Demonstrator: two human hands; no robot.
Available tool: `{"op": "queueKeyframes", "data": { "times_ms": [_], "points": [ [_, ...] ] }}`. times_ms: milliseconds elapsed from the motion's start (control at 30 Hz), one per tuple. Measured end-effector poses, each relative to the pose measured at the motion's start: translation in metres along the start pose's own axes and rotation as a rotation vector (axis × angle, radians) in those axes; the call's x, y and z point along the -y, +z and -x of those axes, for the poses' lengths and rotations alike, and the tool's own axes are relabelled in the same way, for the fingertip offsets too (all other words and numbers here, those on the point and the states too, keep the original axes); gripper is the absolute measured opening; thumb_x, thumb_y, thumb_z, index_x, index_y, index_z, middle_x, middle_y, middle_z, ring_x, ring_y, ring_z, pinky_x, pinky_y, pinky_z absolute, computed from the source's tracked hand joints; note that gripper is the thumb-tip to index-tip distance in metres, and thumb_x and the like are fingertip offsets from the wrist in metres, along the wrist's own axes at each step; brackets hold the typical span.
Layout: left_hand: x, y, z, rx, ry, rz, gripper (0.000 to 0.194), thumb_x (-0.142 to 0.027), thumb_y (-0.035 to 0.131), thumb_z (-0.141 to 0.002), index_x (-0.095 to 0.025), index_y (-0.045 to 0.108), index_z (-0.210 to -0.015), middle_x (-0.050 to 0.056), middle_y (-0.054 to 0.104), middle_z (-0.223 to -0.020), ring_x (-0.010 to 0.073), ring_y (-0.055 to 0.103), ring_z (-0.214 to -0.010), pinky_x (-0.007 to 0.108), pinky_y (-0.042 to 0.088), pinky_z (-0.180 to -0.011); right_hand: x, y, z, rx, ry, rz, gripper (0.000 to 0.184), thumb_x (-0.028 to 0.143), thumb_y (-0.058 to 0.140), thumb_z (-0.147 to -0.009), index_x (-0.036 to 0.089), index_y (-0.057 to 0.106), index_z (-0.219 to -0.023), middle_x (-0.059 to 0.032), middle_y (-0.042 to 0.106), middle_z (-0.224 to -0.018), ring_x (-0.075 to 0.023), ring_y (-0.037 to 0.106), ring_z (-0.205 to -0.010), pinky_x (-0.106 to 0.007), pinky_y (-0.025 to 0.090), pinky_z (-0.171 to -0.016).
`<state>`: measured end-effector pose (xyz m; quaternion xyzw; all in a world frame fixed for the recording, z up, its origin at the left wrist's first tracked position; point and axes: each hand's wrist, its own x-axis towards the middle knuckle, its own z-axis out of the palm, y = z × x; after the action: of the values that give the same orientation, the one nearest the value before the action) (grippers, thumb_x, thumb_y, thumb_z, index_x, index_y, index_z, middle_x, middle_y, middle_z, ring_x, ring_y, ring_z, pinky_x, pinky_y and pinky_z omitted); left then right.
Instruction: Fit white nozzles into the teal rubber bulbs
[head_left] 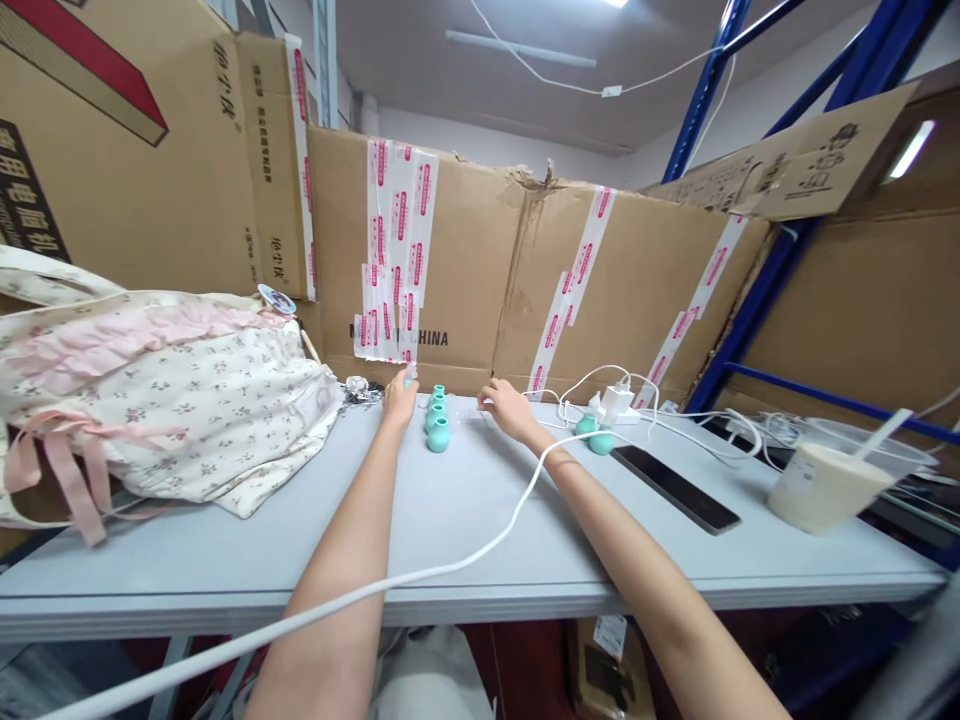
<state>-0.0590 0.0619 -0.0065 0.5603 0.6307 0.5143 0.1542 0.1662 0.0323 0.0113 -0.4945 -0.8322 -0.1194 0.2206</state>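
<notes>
My left hand [400,400] is closed around a small teal bottle [409,381] with a clear top, near the back of the table. Just to its right, several round teal bottles [438,436] with open necks stand in a row running away from me. On the far side of that row, my right hand [505,408] hovers low over the tabletop, fingers curled together. Whatever its fingertips hold, if anything, is too small to make out. Farther right, two more teal bottles [601,441] stand beside a white charger, at least one with a pale top.
A white cable [450,568] crosses in front of my right forearm. A black phone [675,488], a white charger plug [616,402] and a cream cup [825,488] occupy the right side. A floral bag [172,400] lies left. Cardboard [472,270] walls the back.
</notes>
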Motion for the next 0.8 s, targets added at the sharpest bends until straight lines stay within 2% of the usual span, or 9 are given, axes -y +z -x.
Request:
{"op": "queueKeyframes", "data": {
  "times_ms": [100,167,233,400,533,700,800],
  "points": [
    [0.012,0.01,0.002,-0.036,0.005,-0.034,0.041,-0.026,0.048,-0.081,-0.022,0.054,-0.122,0.01,0.058,-0.126,0.0269,0.048,-0.12,0.041,0.035,-0.099,0.022,0.008,-0.012,0.203,-0.043,0.179,0.015,0.016,0.051,-0.084,0.02,0.066,-0.086,-0.0075,0.064,-0.099,-0.019,0.055,-0.097,-0.025,0.038,-0.069],
    [0.017,0.014,0.0,-0.032,0.024,0.017,0.041,-0.029,0.05,-0.081,-0.021,0.054,-0.121,0.011,0.059,-0.123,0.0262,0.051,-0.117,0.041,0.037,-0.098,0.027,0.01,-0.02,0.311,-0.034,0.206,0.018,0.014,0.052,-0.083,0.021,0.067,-0.089,-0.0064,0.068,-0.097,-0.0184,0.059,-0.093,-0.025,0.038,-0.069],
    [0.02,0.017,-0.002,-0.029,0.037,0.087,0.038,-0.029,0.053,-0.079,-0.02,0.056,-0.116,0.011,0.063,-0.118,0.0247,0.055,-0.112,0.038,0.04,-0.094,0.027,0.012,-0.025,0.354,-0.015,0.194,0.02,0.013,0.052,-0.082,0.023,0.068,-0.09,-0.005,0.07,-0.096,-0.0183,0.062,-0.091,-0.025,0.038,-0.069],
    [0.027,0.022,-0.007,-0.049,0.059,0.175,0.03,-0.025,0.059,-0.074,-0.021,0.06,-0.103,0.009,0.066,-0.11,0.0212,0.059,-0.106,0.034,0.042,-0.092,0.027,0.022,-0.023,0.327,0.016,0.169,0.017,0.018,0.056,-0.081,0.022,0.07,-0.09,-0.0065,0.071,-0.098,-0.0213,0.064,-0.091,-0.026,0.038,-0.067],
    [0.036,0.022,-0.012,-0.029,0.018,0.175,0.032,-0.025,0.06,-0.073,-0.02,0.06,-0.104,0.009,0.066,-0.111,0.0196,0.059,-0.105,0.032,0.042,-0.093,0.029,0.031,-0.017,0.266,0.041,0.138,0.015,0.022,0.058,-0.082,0.02,0.07,-0.09,-0.0086,0.071,-0.096,-0.022,0.064,-0.09,-0.026,0.038,-0.065],
    [0.046,0.021,-0.02,-0.043,-0.003,0.171,0.035,-0.023,0.063,-0.071,-0.016,0.061,-0.105,0.011,0.065,-0.111,0.0203,0.06,-0.103,0.031,0.042,-0.093,0.026,0.03,-0.016,0.241,0.106,0.079,0.016,0.031,0.061,-0.081,0.022,0.068,-0.093,-0.006,0.071,-0.096,-0.0213,0.064,-0.088,-0.027,0.038,-0.068],
    [0.05,0.023,-0.024,-0.056,0.009,0.188,0.035,-0.021,0.064,-0.07,-0.014,0.062,-0.104,0.01,0.065,-0.109,0.0199,0.06,-0.102,0.031,0.043,-0.094,0.023,0.029,-0.017,0.231,0.097,0.038,0.015,0.029,0.062,-0.081,0.022,0.067,-0.093,-0.0039,0.071,-0.096,-0.0205,0.063,-0.089,-0.027,0.038,-0.073]
  ]
}}
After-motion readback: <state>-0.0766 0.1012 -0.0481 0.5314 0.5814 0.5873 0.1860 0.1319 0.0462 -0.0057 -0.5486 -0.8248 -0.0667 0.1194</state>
